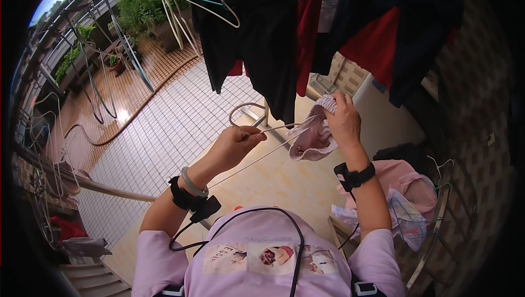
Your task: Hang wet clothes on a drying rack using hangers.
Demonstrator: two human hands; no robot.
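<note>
My left hand (pixel 229 145) grips a pale clothes hanger (pixel 272 147) close to its hook, which curls up above my fingers. The hanger's far end reaches into a light pink garment (pixel 313 143) with a ribbed edge. That ribbed edge is pinched in my right hand (pixel 345 122), and the garment hangs bunched below it. Folds hide how far in the hanger goes.
Black bottoms (pixel 262 46) and a navy-and-red garment (pixel 418 34) hang ahead. Pink clothing (pixel 398 178) is on a rack at right. Hangers (pixel 53 133) dangle at left. A hose (pixel 164 81) crosses the tiled floor near potted plants (pixel 143 5).
</note>
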